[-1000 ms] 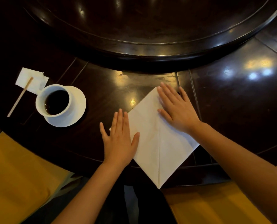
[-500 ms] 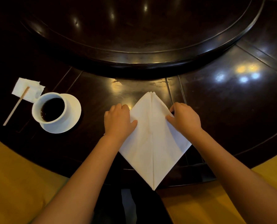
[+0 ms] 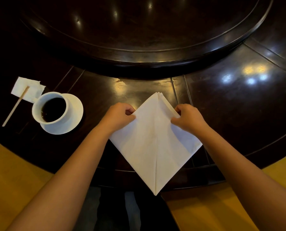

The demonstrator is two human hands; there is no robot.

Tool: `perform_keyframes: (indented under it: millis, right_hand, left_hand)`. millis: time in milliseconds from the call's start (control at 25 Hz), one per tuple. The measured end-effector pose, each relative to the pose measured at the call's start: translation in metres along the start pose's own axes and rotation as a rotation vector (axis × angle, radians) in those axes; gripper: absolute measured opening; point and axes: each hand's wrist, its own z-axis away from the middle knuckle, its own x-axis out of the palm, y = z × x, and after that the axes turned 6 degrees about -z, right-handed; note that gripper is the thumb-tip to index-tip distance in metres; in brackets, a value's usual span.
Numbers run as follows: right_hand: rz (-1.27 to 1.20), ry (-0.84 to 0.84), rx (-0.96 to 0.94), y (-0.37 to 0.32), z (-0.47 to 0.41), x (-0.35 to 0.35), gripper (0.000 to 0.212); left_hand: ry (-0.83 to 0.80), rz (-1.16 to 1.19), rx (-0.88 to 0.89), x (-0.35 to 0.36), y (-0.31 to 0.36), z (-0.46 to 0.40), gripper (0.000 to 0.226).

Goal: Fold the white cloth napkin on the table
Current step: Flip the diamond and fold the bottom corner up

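Note:
The white cloth napkin (image 3: 154,144) lies on the dark table as a diamond with a crease down its middle. Its near tip hangs over the table's front edge and its layered far tip points away from me. My left hand (image 3: 118,116) pinches the napkin's upper left edge between thumb and fingers. My right hand (image 3: 187,119) pinches the upper right edge, where several layers show. Both hands are curled tight on the cloth.
A white cup of dark coffee (image 3: 51,109) stands on a saucer (image 3: 75,114) to the left. Behind it lie a paper packet (image 3: 24,87) and a wooden stirrer (image 3: 15,107). A raised round turntable (image 3: 155,52) fills the far side. Yellow seat cushions (image 3: 13,172) flank me.
A second ago both hands lay flat on the napkin. They have since curled and now pinch its upper side edges. The napkin sits squarer, as an upright diamond.

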Motion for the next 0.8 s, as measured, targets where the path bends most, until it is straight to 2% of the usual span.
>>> perform_keyframes:
  millis: [120, 200, 280, 400, 480, 560, 640, 680, 760, 800]
  right_hand:
    - [-0.191, -0.002, 0.015, -0.004, 0.000, -0.015, 0.013]
    - [-0.275, 0.019, -0.027, -0.011, 0.002, -0.030, 0.011]
    - [-0.310, 0.108, -0.123, -0.022, 0.004, -0.050, 0.008]
    - [-0.371, 0.351, -0.370, -0.044, 0.017, -0.085, 0.008]
    - [-0.361, 0.505, -0.568, -0.054, 0.032, -0.105, 0.010]
    - [-0.312, 0.553, -0.696, -0.056, 0.050, -0.113, 0.011]
    - [-0.192, 0.464, -0.742, -0.040, 0.064, -0.104, 0.014]
    - [-0.087, 0.356, -0.728, -0.027, 0.070, -0.094, 0.021]
    - [0.095, 0.074, -0.598, 0.002, 0.083, -0.068, 0.046]
    - [0.104, -0.026, -0.516, 0.015, 0.087, -0.055, 0.056]
  left_hand:
    - [-0.025, 0.058, 0.028, -0.017, 0.000, -0.003, 0.010]
    - [0.028, 0.075, 0.078, -0.032, 0.008, -0.003, 0.012]
    - [0.168, 0.092, 0.159, -0.051, 0.023, 0.000, 0.011]
    - [0.446, 0.122, 0.362, -0.081, 0.050, 0.013, 0.008]
    - [0.640, 0.047, 0.506, -0.097, 0.063, 0.028, 0.009]
    - [0.751, -0.018, 0.601, -0.100, 0.066, 0.044, 0.009]
    - [0.702, -0.075, 0.667, -0.084, 0.049, 0.057, 0.010]
    - [0.621, -0.125, 0.688, -0.070, 0.034, 0.062, 0.013]
    - [0.410, -0.204, 0.665, -0.039, 0.000, 0.074, 0.027]
    - [0.332, -0.223, 0.623, -0.025, -0.014, 0.078, 0.037]
